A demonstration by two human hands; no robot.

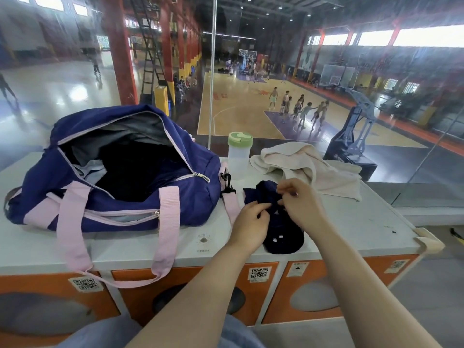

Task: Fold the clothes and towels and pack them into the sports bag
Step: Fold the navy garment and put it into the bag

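Left hand [251,223]: bare — no glove, ring or band to be seen; the fingernails are hidden from this side.
Right hand [300,202]: bare as well, no ring; one fingertip shows a small purplish spot, too small to tell whether it is nail polish.
Left forearm [190,295]: bare from wrist to the bottom edge, no sleeve, watch or bracelet.
Right forearm [364,285]: bare along its whole visible length — no sleeve, no strap.
Lap [105,332]: light blue-grey cloth, smooth, at the lower edge between and left of the forearms; which garment it is cannot be told.
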